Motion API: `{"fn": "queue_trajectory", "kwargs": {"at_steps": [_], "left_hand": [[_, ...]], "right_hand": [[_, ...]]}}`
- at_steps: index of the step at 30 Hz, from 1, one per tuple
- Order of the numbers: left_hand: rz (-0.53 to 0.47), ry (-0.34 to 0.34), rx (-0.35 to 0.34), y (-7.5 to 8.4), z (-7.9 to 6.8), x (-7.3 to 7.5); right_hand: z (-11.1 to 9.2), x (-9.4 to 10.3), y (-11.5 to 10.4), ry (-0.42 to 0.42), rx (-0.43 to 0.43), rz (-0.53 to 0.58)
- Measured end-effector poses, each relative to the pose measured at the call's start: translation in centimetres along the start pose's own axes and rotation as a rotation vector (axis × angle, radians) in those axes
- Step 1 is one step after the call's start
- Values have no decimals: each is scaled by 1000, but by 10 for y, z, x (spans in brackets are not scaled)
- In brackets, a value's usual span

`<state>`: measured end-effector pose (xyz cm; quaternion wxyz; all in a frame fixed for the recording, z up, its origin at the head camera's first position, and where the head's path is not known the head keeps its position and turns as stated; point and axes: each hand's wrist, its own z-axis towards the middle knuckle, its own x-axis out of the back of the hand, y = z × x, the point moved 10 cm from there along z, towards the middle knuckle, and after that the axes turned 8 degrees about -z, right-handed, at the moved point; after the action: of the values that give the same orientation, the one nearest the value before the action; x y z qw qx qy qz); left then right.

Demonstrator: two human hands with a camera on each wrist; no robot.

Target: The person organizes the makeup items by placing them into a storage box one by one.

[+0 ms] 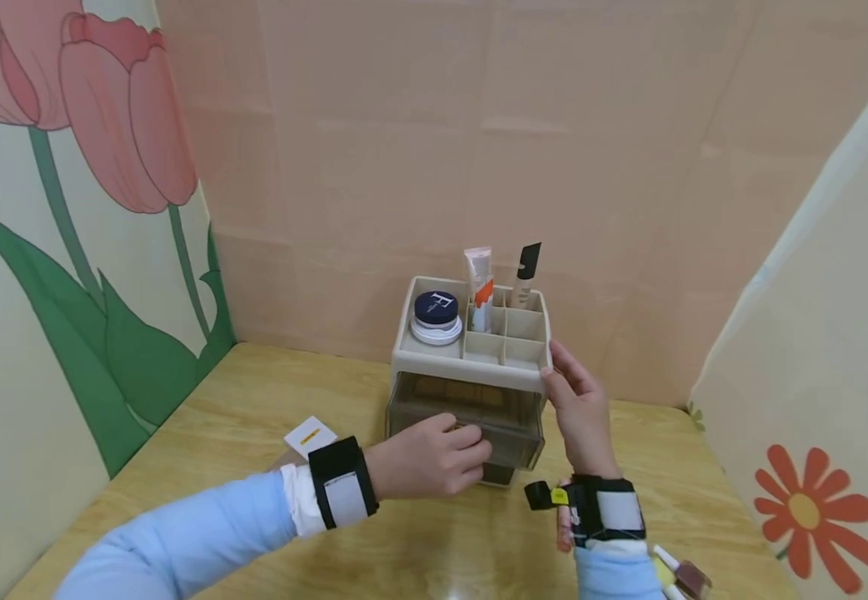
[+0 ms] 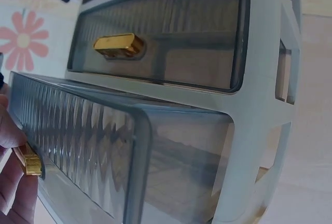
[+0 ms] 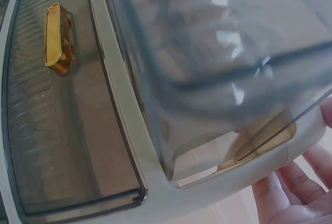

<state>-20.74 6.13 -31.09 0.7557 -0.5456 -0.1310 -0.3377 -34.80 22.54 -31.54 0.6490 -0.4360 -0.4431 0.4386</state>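
Note:
A cream makeup organizer (image 1: 471, 367) stands on the table, with smoky clear drawers. Its upper drawer (image 1: 516, 446) is pulled partly out, and no contents can be made out inside. My left hand (image 1: 434, 454) pinches that drawer's gold handle (image 2: 30, 163) between thumb and fingers. In the wrist views the drawer below is closed, its own gold handle (image 3: 58, 38) untouched. My right hand (image 1: 582, 417) holds the organizer's upper right side, thumb at the front corner, fingers along the side wall. On top sit a navy-lidded jar (image 1: 436, 318), a pink-and-white tube (image 1: 481, 290) and a black-capped bottle (image 1: 526, 275).
A white card-like item (image 1: 310, 437) lies left of the organizer, partly behind my left wrist. Small cosmetic items (image 1: 692, 577) lie by my right forearm at the front right. A pink backdrop (image 1: 374, 167) stands behind the wooden table (image 1: 291, 375), with patterned side walls.

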Motion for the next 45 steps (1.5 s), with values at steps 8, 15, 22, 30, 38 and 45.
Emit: {"fn": "queue_trajectory", "kwargs": {"at_steps": [8,15,22,30,38,45], "left_hand": [[6,50,-10,0,5,32],[-17,37,-9,9,2,24],[-22,22,1,12,-2,16],[-11,15,-27,17,-1,19],[-19,18,-29,19,2,30],[-39,34,-6,25,0,27]], "right_hand": [[2,2,-3,-1,16,-9],[4,2,-2,-10,19,-37],[5,2,-5,-15,35,-26],[4,2,-5,-14,39,-21],[5,2,-3,-9,45,-13],[5,2,-5,-11,46,-27]]}}
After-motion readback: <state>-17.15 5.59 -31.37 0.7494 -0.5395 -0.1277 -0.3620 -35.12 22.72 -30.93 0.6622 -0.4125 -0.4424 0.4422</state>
